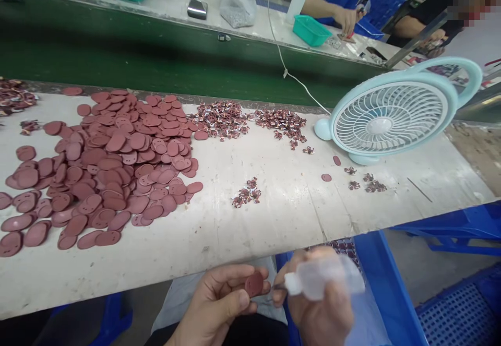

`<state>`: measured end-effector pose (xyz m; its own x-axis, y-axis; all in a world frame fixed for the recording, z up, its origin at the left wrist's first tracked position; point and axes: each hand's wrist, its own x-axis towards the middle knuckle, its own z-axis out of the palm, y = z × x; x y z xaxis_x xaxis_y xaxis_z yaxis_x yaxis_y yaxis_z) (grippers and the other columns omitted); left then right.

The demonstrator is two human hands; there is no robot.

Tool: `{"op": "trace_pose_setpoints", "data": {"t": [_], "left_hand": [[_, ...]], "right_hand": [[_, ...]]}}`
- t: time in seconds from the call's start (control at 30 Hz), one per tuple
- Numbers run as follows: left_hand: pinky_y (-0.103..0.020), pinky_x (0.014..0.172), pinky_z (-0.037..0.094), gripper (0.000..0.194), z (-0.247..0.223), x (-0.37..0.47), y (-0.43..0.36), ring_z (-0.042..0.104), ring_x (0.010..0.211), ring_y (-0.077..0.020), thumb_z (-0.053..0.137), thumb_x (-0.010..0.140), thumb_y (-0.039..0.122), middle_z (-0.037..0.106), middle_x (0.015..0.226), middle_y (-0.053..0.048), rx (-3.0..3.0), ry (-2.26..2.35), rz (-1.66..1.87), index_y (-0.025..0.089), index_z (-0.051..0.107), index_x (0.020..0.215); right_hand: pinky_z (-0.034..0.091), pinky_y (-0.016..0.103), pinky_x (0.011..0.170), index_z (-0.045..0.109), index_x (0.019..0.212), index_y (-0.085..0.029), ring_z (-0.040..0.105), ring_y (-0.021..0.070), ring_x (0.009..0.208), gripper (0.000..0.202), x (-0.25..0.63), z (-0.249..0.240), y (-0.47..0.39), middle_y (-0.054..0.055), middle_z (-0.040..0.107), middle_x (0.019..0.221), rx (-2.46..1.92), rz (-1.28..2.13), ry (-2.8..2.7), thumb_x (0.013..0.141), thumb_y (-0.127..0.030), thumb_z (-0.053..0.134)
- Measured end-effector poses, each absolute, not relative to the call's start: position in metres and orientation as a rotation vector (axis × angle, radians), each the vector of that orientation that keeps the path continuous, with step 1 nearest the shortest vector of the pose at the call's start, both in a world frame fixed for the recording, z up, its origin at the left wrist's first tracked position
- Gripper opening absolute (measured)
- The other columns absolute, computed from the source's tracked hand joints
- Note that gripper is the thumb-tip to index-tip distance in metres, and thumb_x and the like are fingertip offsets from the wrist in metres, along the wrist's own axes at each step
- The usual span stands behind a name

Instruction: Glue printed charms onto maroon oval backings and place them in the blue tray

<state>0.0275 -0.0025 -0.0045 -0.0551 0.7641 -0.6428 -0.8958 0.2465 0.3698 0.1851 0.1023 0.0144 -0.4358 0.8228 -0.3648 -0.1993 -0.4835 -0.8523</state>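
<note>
Maroon disc (pixel 254 284) sits pinched in left hand (pixel 219 299), below the bench (pixel 250 221) edge. Right hand (pixel 321 304) grips a squeeze bottle (pixel 323 279), nozzle beside the disc. Risk: overdosed fluid could smear fingers, or the disc slips.

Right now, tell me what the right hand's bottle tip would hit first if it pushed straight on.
Probably the maroon disc pinched in the left hand; the right hand aims its squeeze bottle leftward at it.
</note>
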Motion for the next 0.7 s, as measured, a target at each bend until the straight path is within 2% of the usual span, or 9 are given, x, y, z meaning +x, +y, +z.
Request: {"op": "trace_pose_setpoints", "data": {"t": [0.1, 0.23, 0.33, 0.43, 0.5, 0.57, 0.63, 0.67, 0.7], "left_hand": [[-0.022, 0.073, 0.059, 0.035, -0.005, 0.027, -0.003, 0.081, 0.096, -0.0239, 0.103, 0.065, 0.037, 0.085, 0.111, -0.011, -0.176, 0.893, 1.38, 0.024, 0.087, 0.093], [-0.022, 0.074, 0.06, 0.034, -0.004, 0.024, -0.004, 0.081, 0.097, -0.0239, 0.102, 0.066, 0.037, 0.085, 0.113, -0.012, -0.172, 0.885, 1.388, 0.024, 0.087, 0.093], [-0.021, 0.073, 0.06, 0.036, -0.003, 0.019, -0.004, 0.081, 0.097, -0.0238, 0.103, 0.064, 0.038, 0.085, 0.112, -0.012, -0.185, 0.904, 1.407, 0.024, 0.087, 0.093], [-0.021, 0.072, 0.06, 0.038, -0.003, 0.013, -0.007, 0.081, 0.096, -0.0238, 0.104, 0.063, 0.039, 0.085, 0.111, -0.012, -0.203, 0.931, 1.422, 0.024, 0.088, 0.094], [-0.021, 0.073, 0.06, 0.039, -0.003, 0.01, -0.01, 0.081, 0.097, -0.0242, 0.104, 0.061, 0.04, 0.085, 0.111, -0.012, -0.222, 0.94, 1.419, 0.025, 0.088, 0.093], [-0.021, 0.073, 0.06, 0.04, -0.003, 0.007, -0.013, 0.081, 0.097, -0.0242, 0.104, 0.06, 0.041, 0.085, 0.111, -0.011, -0.229, 0.95, 1.417, 0.026, 0.088, 0.093], [-0.021, 0.072, 0.061, 0.041, -0.003, 0.005, -0.016, 0.081, 0.097, -0.0242, 0.105, 0.06, 0.041, 0.085, 0.111, -0.011, -0.226, 0.955, 1.422, 0.026, 0.088, 0.093], [-0.021, 0.072, 0.061, 0.041, -0.004, 0.005, -0.017, 0.081, 0.097, -0.0242, 0.105, 0.06, 0.041, 0.085, 0.111, -0.012, -0.225, 0.958, 1.424, 0.025, 0.088, 0.093], [-0.021, 0.072, 0.061, 0.041, -0.004, 0.004, -0.018, 0.081, 0.097, -0.0244, 0.105, 0.059, 0.041, 0.085, 0.111, -0.012, -0.225, 0.959, 1.426, 0.025, 0.088, 0.094]], "right_hand": [[0.047, 0.018, 0.032, 0.064, 0.111, -0.027, 0.061, 0.0115, 0.049, 0.035, 0.174, 0.008, 0.128, -0.003, 0.064, 0.073, -0.981, 2.09, -0.463, 0.099, -0.06, 0.058], [0.044, 0.003, 0.036, 0.062, 0.112, -0.016, 0.061, 0.0036, 0.054, 0.034, 0.168, -0.012, 0.157, -0.005, 0.06, 0.074, -0.701, 2.366, 0.086, 0.108, -0.048, 0.05], [0.042, -0.001, 0.041, 0.061, 0.118, -0.018, 0.061, 0.0004, 0.059, 0.037, 0.17, -0.021, 0.157, -0.006, 0.061, 0.078, -0.52, 2.394, -0.002, 0.108, -0.051, 0.049], [0.031, -0.001, 0.032, 0.063, 0.119, -0.018, 0.052, -0.0003, 0.048, 0.052, 0.171, -0.012, 0.143, -0.007, 0.059, 0.074, -0.469, 2.372, -0.16, 0.105, -0.065, 0.044], [0.032, 0.005, 0.028, 0.067, 0.112, -0.02, 0.044, 0.002, 0.038, 0.055, 0.167, 0.0, 0.133, -0.008, 0.056, 0.066, -0.512, 2.313, -0.4, 0.102, -0.07, 0.046], [0.052, 0.015, 0.038, 0.071, 0.106, -0.025, 0.055, 0.0073, 0.043, 0.037, 0.157, 0.009, 0.131, -0.006, 0.061, 0.066, -0.641, 2.051, -0.949, 0.102, -0.059, 0.06], [0.07, 0.035, 0.077, 0.073, 0.112, -0.027, 0.077, 0.0199, 0.083, 0.017, 0.142, 0.01, 0.139, 0.003, 0.077, 0.092, -0.766, 1.52, -1.648, 0.1, -0.038, 0.07], [0.065, 0.048, 0.099, 0.073, 0.121, -0.026, 0.075, 0.028, 0.112, 0.023, 0.133, 0.007, 0.146, 0.009, 0.078, 0.115, -0.795, 1.225, -1.956, 0.099, -0.03, 0.071], [0.054, 0.059, 0.114, 0.07, 0.131, -0.023, 0.062, 0.0353, 0.137, 0.033, 0.124, 0.003, 0.154, 0.014, 0.072, 0.138, -0.799, 0.967, -2.215, 0.098, -0.026, 0.069]]}}
